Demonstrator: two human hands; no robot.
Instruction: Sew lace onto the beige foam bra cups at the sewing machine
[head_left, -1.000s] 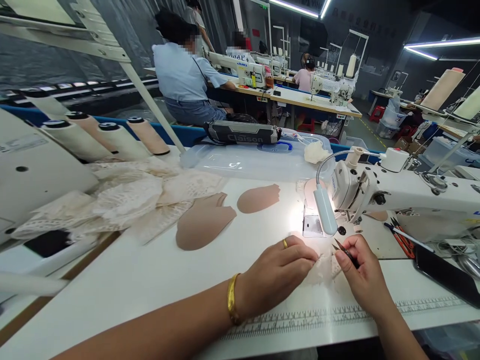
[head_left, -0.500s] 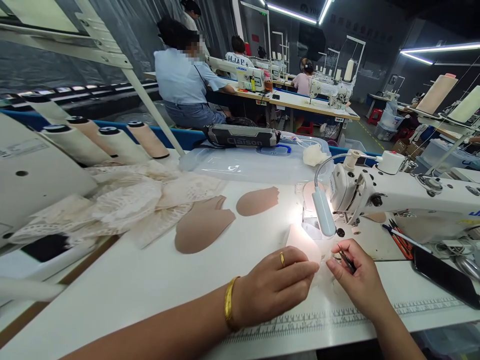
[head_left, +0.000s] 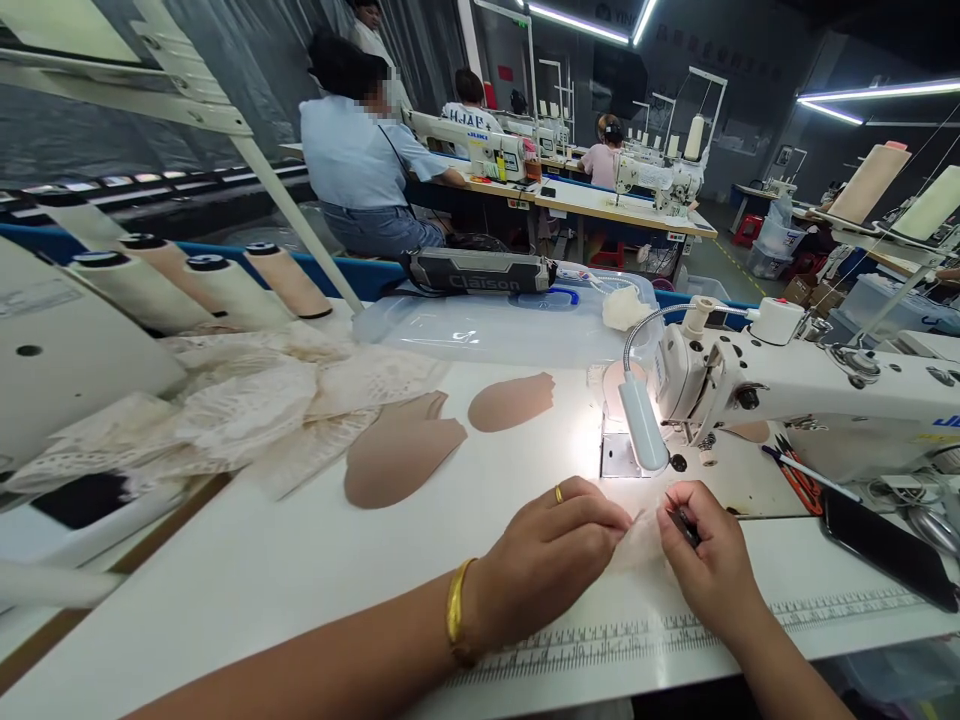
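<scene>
My left hand (head_left: 555,560), with a gold ring and bangle, pinches the edge of a thin, pale, sheer fabric piece (head_left: 637,545). The fabric hangs low between my hands over the white table and is hard to make out against it. My right hand (head_left: 712,565) is closed around small dark thread snips (head_left: 684,525), its fingertips close to the fabric's right side. Whether those fingertips also grip the fabric, I cannot tell. Just beyond my hands stands the sewing machine (head_left: 795,370), with its lit lamp (head_left: 645,425) over the metal needle plate (head_left: 619,457).
Brown cut pieces (head_left: 405,465) and cream lace (head_left: 247,390) lie to the left. Orange-handled scissors (head_left: 801,485) and a black phone (head_left: 889,550) are at the right. A ruler strip (head_left: 600,645) runs along the front edge. Thread cones (head_left: 289,280) stand at the back left.
The pale piece has dropped and turned from beside the needle plate, which now shows fully. My left hand has shifted slightly left; my right fingers have closed in around the snips.
</scene>
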